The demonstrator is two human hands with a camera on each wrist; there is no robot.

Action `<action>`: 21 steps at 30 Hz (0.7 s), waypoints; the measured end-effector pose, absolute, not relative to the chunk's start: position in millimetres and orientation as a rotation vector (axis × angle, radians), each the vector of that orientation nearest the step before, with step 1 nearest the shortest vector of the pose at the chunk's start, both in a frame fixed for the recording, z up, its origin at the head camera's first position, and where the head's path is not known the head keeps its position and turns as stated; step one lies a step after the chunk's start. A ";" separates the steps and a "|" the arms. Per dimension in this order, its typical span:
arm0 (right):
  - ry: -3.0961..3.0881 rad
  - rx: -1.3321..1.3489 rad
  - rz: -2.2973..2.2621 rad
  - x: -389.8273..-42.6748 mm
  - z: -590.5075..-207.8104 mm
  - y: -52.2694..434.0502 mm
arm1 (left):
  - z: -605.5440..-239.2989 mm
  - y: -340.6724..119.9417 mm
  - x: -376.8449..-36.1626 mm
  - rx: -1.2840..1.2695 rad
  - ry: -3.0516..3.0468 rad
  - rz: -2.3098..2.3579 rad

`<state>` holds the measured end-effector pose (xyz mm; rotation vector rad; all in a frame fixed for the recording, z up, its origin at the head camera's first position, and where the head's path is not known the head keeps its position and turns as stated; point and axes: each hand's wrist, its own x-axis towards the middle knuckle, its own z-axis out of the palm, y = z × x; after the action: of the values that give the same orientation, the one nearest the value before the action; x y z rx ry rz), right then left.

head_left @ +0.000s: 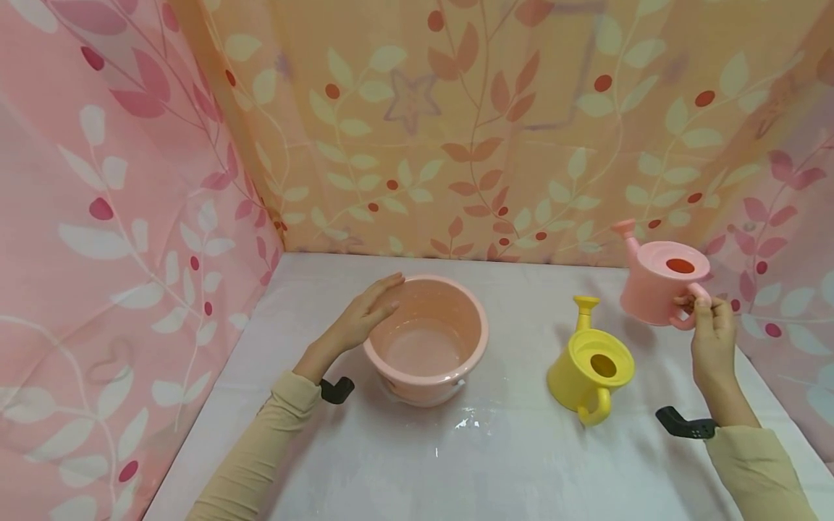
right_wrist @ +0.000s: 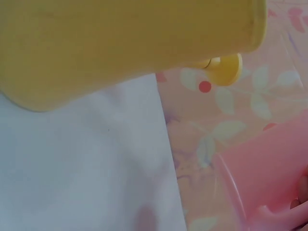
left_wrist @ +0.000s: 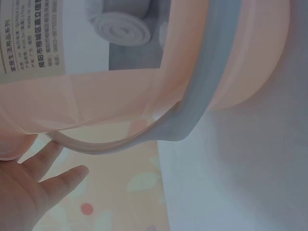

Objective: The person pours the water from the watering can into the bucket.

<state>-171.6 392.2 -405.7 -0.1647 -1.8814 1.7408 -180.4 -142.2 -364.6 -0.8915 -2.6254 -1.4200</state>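
While our right hand (head_left: 713, 334) pinches the handle of the pink watering can (head_left: 658, 278) and holds it lifted off the table (head_left: 508, 463), near the right curtain, our left hand (head_left: 365, 315) rests with straight fingers against the far-left rim of the pink basin (head_left: 426, 340). The left wrist view shows those fingers (left_wrist: 45, 180) flat and uncurled beside the basin wall, steadying rather than gripping. The basin sits on the white table towards the left, and it seems to have a little water in it, with wet patches on the cloth in front. The yellow watering can (head_left: 589, 369) stands between basin and pink can, handle towards us, untouched. We judge that we are in the carrying step: the can is up but not yet over the basin. The next move calls for swinging it left, clearing the yellow spout, then tipping its spout over the rim.
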 end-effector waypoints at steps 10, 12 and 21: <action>-1.919 -0.206 1.753 -175.2 -418.8 401.8 | -377.0 -143.5 -188.7 -0.906 -2.617 -1.402; -1.922 -0.207 1.749 -176.3 -421.6 402.7 | -371.5 -142.2 -184.8 -0.901 -2.612 -1.435; -1.953 -0.232 1.763 -177.8 -431.7 404.2 | -398.9 -150.0 -204.0 -0.906 -2.614 -1.355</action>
<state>-177.8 404.2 -431.7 -0.2324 -1.9526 1.7633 -204.0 -150.0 -398.9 -0.9064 -2.6139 -1.3551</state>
